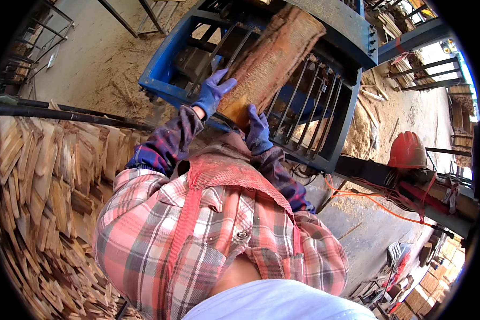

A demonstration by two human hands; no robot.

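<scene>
A thick log [274,58] with rough brown bark lies lengthwise on the rollers of a blue metal machine [165,58], its near end toward me. My left hand [213,95], in a blue glove, grips the log's left side near that end, with the fingers partly apart against the bark. At the right of the near end, my right hand [258,130], also gloved in blue, presses its fingers up along the wood. The log's far end reaches the machine's upper housing [338,24]. Parts of both palms are hidden.
Bare metal rollers [309,109] show right of the log. Stacked split boards [42,181] fill the left side behind a dark rail [69,111]. To the right, a red hard hat [408,150] sits on a beam, with an orange cable [378,200] below. Sawdust covers parts of the floor.
</scene>
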